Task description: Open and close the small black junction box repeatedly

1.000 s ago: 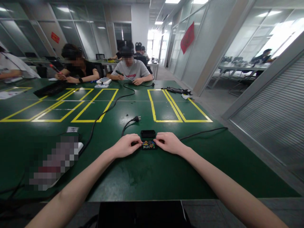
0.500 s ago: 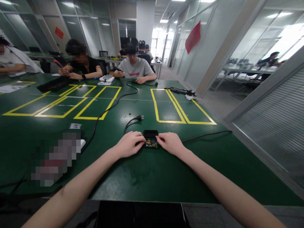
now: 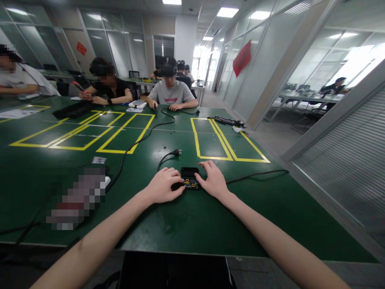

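Note:
A small opened power adapter [image 3: 190,184] lies on the green table in front of me, its circuit board with copper-coloured coils showing. Right behind it is a black plastic case half [image 3: 189,171], hollow side up. My left hand [image 3: 166,185] has thumb and fingers closed around the adapter's left end. At the right end, my right hand [image 3: 213,180] has its fingers apart, with the thumb close to the board and the index finger lifted by the case half. Whether that thumb touches the adapter I cannot tell. A black plug [image 3: 176,152] on a cord lies beyond my left hand.
A black cable [image 3: 258,176] runs off to the right from the adapter area. Another cord [image 3: 122,158] crosses the table at left, beside a blurred-out object [image 3: 78,198]. Yellow tape outlines [image 3: 213,158] mark the green table [image 3: 186,237]. Several people sit across it.
My right hand has loosened from the adapter's right end and its fingers have spread. My left hand stays at the left end. The view has tilted up slightly.

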`<state>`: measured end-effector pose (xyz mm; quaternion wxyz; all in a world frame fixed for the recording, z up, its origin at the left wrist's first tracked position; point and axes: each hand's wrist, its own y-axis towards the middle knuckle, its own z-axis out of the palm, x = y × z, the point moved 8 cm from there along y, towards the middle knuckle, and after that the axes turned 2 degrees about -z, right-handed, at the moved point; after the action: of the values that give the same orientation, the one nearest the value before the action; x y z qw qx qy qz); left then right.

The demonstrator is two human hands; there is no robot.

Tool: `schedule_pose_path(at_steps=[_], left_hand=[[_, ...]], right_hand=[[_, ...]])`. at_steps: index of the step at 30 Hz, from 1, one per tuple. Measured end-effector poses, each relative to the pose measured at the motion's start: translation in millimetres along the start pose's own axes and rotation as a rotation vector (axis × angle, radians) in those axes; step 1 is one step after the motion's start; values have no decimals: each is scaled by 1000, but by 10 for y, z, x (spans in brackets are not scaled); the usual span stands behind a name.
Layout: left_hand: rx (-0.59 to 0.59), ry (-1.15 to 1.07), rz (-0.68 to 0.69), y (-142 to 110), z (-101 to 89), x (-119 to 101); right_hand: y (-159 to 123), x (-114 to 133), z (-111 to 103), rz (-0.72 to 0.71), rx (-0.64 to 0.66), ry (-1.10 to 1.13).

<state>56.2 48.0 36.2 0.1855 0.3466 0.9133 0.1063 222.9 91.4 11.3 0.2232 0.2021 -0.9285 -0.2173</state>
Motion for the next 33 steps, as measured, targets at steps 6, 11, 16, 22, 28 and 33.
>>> schedule_pose_path(at_steps=[6, 11, 16, 22, 28, 33], left_hand=[[-171, -107, -314, 16, 62, 409], [-161, -470, -410, 26, 191, 531], [-192, -729, -473, 12, 216, 547], [-190, -874, -485, 9, 242, 569], [-135, -914, -503, 15, 264, 572], [-122, -886, -490, 13, 246, 560]], right_hand=[[34, -95, 112, 19, 116, 142], [41, -183, 155, 153, 153, 508], [25, -201, 175, 208, 133, 748], [-6, -212, 158, 261, 146, 802], [-13, -144, 124, 207, 185, 799], [-5, -29, 88, 73, 264, 691]])
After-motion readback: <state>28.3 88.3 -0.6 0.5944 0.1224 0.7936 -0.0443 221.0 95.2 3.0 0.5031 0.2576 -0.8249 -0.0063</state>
